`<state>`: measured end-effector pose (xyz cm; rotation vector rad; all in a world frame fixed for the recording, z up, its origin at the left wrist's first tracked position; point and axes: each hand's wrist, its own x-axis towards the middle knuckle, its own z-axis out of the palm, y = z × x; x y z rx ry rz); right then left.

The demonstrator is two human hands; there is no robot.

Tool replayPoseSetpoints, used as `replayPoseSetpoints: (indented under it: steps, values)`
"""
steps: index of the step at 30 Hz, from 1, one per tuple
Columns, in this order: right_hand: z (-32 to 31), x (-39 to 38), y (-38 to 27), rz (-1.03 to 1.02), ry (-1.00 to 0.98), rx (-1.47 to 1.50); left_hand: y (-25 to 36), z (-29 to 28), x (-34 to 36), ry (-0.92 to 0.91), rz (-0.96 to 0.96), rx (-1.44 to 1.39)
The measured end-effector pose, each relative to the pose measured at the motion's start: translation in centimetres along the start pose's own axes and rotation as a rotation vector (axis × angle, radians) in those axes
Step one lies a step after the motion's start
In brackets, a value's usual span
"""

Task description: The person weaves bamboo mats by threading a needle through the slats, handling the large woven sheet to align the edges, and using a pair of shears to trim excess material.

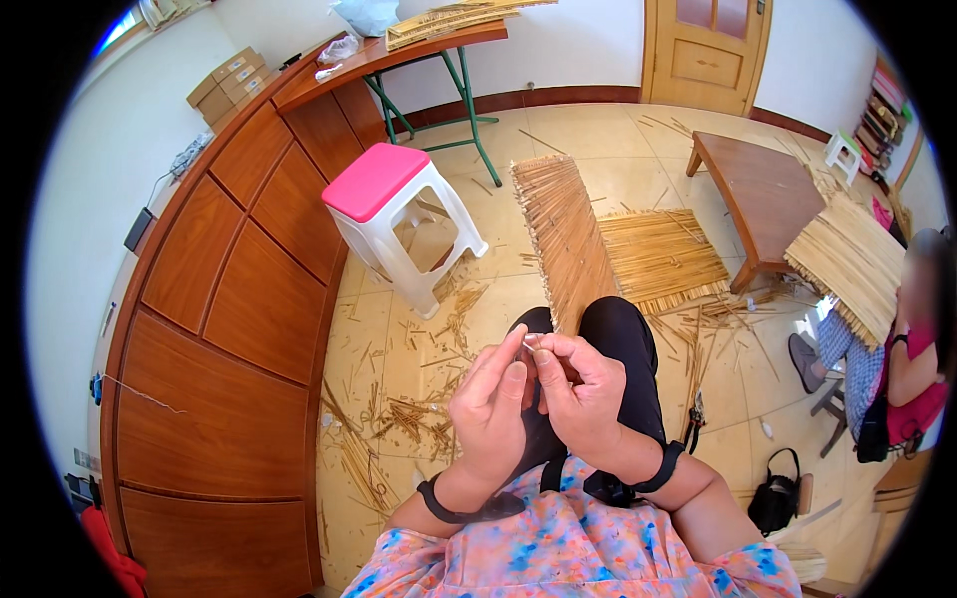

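My left hand (488, 399) and my right hand (583, 394) meet above my lap, fingertips almost together. Both are closed in a pinch on a small, thin, whitish thing (531, 341), perhaps a bit of thread; it is too small to name. Just beyond my knees a long mat of stitched reed stalks (563, 234) stretches away from me, its near end by my legs. A second, yellower reed mat (666, 261) lies flat on the floor to its right. Neither hand touches the mats.
A white stool with a pink seat (377, 182) stands left, beside wooden cabinets (249, 289). Stalk scraps (409, 424) litter the tiles. Pruning shears (695, 419) and a black bag (776, 498) lie right. A low brown table (763, 189) stands near a seated person holding a reed mat (847, 261).
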<state>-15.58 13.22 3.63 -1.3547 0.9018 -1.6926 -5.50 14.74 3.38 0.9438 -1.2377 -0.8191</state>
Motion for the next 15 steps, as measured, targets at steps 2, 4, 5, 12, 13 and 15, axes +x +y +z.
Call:
replayPoseSetpoints:
  steps: [2, 4, 5, 12, 13, 15]
  values:
    - [-0.20, -0.02, -0.11, -0.002, -0.010, -0.022, -0.34, 0.03, 0.03, 0.013, 0.006, 0.001]
    - [-0.27, -0.11, -0.32, 0.085, -0.034, -0.020, -0.68, -0.15, 0.09, 0.006, 0.059, 0.018]
    - [-0.20, -0.09, -0.35, 0.085, -0.036, -0.018, -0.78, -0.27, 0.13, -0.002, 0.110, 0.034]
    - [0.18, 0.15, -0.17, 0.013, -0.039, -0.043, -0.68, -0.52, 0.29, 0.019, 0.099, 0.122]
    - [0.22, 0.15, -0.16, 0.018, -0.037, -0.039, -0.65, -0.63, 0.32, 0.015, 0.091, 0.112]
    - [0.30, 0.14, -0.13, 0.015, -0.040, -0.050, -0.55, -0.71, 0.30, 0.013, 0.069, 0.089]
